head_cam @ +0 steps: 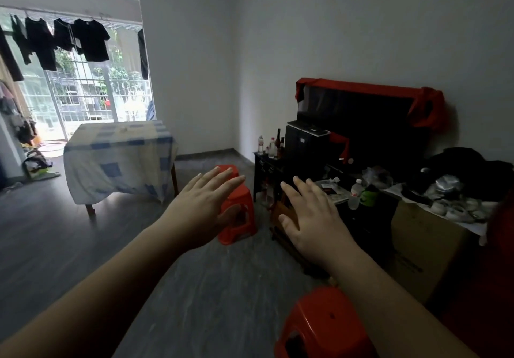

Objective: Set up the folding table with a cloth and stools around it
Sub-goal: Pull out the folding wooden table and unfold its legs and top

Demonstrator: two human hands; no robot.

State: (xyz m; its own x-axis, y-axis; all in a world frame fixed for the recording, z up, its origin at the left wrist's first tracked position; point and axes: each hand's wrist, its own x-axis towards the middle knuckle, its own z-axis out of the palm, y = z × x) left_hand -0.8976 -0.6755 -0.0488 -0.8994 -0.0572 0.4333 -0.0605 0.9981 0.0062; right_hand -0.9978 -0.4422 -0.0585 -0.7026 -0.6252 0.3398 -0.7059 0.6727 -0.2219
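Note:
The folding table [90, 209] stands at the back left near the window, draped in a white cloth with blue and yellow squares [119, 157]. A red plastic stool [241, 218] sits on the floor mid-room, with a second red stool [226, 169] right behind it. A third red stool [322, 327] is close to me at the bottom. My left hand [200, 204] is stretched out, fingers straight, in front of the middle stool and holds nothing. My right hand [308, 216] is also spread flat and empty, to that stool's right.
A dark cabinet [264, 171] with bottles [271, 146] and a TV draped in red cloth [361, 118] line the right wall. A cardboard box [422, 243], clutter and a brown wooden object [278, 213] stand beside it. Clothes hang at the window [89, 38].

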